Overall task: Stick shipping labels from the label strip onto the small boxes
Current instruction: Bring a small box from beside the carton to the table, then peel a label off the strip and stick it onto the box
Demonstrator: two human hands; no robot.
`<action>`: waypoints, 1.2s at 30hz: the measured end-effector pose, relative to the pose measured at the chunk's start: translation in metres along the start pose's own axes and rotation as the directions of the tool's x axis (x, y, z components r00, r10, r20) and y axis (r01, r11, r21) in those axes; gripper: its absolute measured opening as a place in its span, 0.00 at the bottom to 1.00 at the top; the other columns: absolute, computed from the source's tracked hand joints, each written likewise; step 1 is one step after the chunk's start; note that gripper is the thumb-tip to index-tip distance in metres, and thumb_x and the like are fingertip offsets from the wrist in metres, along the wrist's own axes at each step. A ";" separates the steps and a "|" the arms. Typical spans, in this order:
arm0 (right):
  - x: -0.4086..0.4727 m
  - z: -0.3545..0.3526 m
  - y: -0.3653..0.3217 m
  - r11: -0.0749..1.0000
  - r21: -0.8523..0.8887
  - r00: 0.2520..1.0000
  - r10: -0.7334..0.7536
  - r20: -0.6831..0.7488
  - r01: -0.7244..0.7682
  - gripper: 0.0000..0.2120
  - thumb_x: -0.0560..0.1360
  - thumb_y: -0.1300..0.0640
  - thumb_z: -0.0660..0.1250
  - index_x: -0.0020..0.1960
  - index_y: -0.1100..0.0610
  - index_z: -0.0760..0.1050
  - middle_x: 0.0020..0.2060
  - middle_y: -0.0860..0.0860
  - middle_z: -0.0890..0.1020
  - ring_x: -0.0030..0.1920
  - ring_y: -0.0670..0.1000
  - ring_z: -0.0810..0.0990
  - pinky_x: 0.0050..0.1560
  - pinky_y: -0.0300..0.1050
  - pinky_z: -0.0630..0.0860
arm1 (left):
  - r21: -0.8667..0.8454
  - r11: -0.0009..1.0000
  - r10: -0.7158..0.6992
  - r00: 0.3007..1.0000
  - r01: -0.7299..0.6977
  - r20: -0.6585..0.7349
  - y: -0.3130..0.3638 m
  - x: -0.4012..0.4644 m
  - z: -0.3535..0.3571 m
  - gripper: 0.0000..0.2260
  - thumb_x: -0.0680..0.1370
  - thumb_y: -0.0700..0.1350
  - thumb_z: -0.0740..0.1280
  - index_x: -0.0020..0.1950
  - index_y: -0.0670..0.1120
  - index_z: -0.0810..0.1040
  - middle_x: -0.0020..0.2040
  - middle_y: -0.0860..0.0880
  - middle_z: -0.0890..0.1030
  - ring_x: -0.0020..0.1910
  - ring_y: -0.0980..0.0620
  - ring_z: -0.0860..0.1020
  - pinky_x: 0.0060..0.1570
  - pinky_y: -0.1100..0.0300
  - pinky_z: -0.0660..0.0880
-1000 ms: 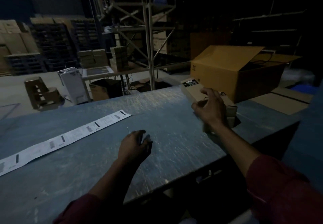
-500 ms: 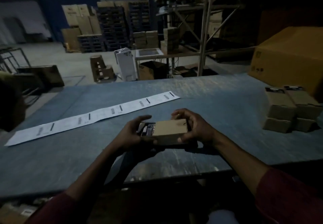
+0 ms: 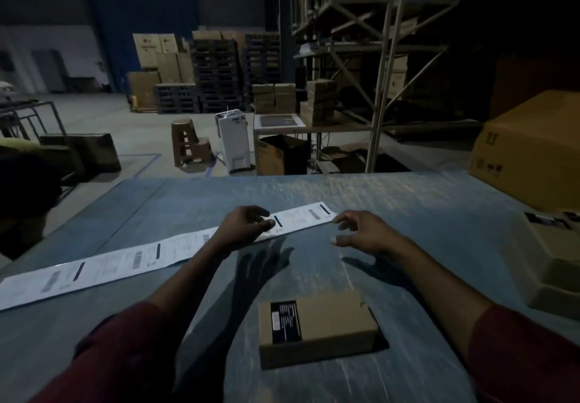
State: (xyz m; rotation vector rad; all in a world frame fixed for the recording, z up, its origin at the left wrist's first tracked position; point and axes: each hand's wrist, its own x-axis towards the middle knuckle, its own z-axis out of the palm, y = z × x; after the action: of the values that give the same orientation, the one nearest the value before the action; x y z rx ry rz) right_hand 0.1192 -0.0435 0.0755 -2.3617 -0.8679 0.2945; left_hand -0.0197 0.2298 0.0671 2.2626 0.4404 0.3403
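a: where's the small brown cardboard box with the black printed panel (image 3: 317, 329)?
b: flat on the worn blue-grey table top (image 3: 423, 201), near edge, centre-right, w/ no hand on it. black panel faces up on its left part.
a: and the long white paper label strip w/ black bars (image 3: 131, 259)?
b: lies flat across the table, running from the left edge up and right to a free end between the two hands.
a: left hand (image 3: 243, 228)?
b: over the strip near its right end, fingers loosely curled and spread, holding nothing. fingertips (image 3: 268, 223) look to be on or just above the paper; too dim and blurred to tell contact.
a: right hand (image 3: 365, 233)?
b: just beside the strip's end corner, index tip at the paper edge, thumb apart from the fingers, nothing pinched. dark red sleeves (image 3: 527, 349) on both arms.
a: other boxes?
b: a stack of small tan cardboard boxes (image 3: 552, 264) at the right edge of the table, well apart from the single box. behind them a large brown corrugated carton (image 3: 533, 148) on the far right corner.
a: bg?
b: dim warehouse floor, dark stacked pallets (image 3: 216, 76), a metal shelving rack (image 3: 376, 57).
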 end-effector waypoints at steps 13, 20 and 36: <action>0.056 0.068 0.066 0.997 -0.043 0.918 -0.077 -0.390 0.066 0.22 0.75 0.42 0.74 0.67 0.45 0.77 0.58 0.44 0.79 0.59 0.42 0.80 0.65 0.46 0.78 | 0.558 0.807 -0.238 0.971 0.196 0.002 -0.018 0.100 0.043 0.25 0.72 0.67 0.73 0.61 0.54 0.81 0.66 0.43 0.71 0.71 0.37 0.66 0.69 0.38 0.63; 0.055 0.059 0.058 0.999 0.011 0.829 -0.025 -0.558 0.038 0.24 0.78 0.41 0.71 0.71 0.46 0.76 0.72 0.48 0.72 0.69 0.49 0.73 0.69 0.51 0.75 | 0.116 0.993 -0.045 0.993 0.033 0.110 0.004 0.088 0.040 0.13 0.75 0.49 0.78 0.54 0.43 0.83 0.46 0.47 0.83 0.49 0.46 0.82 0.44 0.57 0.74; 0.035 0.039 0.006 0.990 -0.008 0.771 -0.115 -0.627 0.142 0.15 0.77 0.41 0.70 0.51 0.51 0.87 0.55 0.48 0.84 0.57 0.51 0.79 0.57 0.48 0.76 | -0.533 0.843 0.255 0.925 -0.070 0.281 0.028 0.074 0.045 0.06 0.80 0.36 0.71 0.55 0.37 0.86 0.46 0.40 0.87 0.41 0.48 0.84 0.43 0.55 0.80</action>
State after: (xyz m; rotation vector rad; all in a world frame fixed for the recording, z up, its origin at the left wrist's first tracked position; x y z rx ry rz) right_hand 0.1339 -0.0068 0.0409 -2.1228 -0.6698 -0.5138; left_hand 0.0703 0.2134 0.0666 1.7764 -0.0393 0.1199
